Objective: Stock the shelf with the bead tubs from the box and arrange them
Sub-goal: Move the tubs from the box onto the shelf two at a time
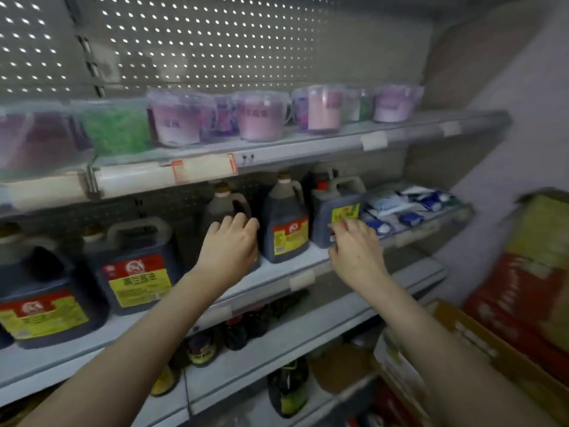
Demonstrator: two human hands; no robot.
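Several clear bead tubs stand in a row on the upper shelf [308,146]: a pink tub [261,118], a lilac tub [177,123], a green tub [118,127], a peach tub [323,109] and a pale purple tub [394,103] at the right end. Both my hands are raised below that shelf and hold nothing. My left hand [229,248] hovers with loosely curled fingers in front of a dark jug [224,204]. My right hand [354,248] reaches toward a dark jug with a yellow label [335,211]. The picture is blurred.
The middle shelf [277,272] carries several dark sauce jugs [286,223] and white-blue packets [406,208] at the right. Smaller bottles [286,386] stand on lower shelves. A cardboard box [480,343] and red-yellow cartons [529,288] sit at the right. Pegboard backs the shelving.
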